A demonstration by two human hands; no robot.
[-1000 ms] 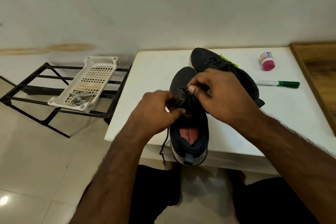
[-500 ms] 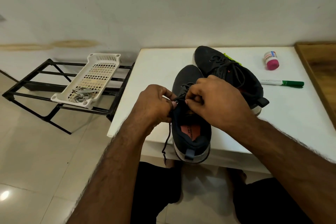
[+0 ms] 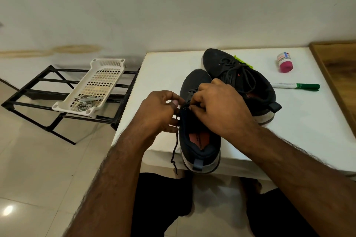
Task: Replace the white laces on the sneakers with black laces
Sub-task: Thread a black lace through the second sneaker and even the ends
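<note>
Both hands worked the near sneaker (image 3: 199, 140), heel at table edge. Right hand (image 3: 221, 106) pinched the black lace (image 3: 174, 152) at a top eyelet; left hand (image 3: 159, 113), just beside, gripped the collar w/ curled fingers. Best, I reckoned: feed tip straight thru, pull slack evenly.

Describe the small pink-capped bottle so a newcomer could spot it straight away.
Start at the white table and look to its far right corner, beside the wooden surface. Just beyond the green-capped white marker pen lies the small white bottle with a pink cap. It is the only pink thing on the table, apart from both dark sneakers.
</note>
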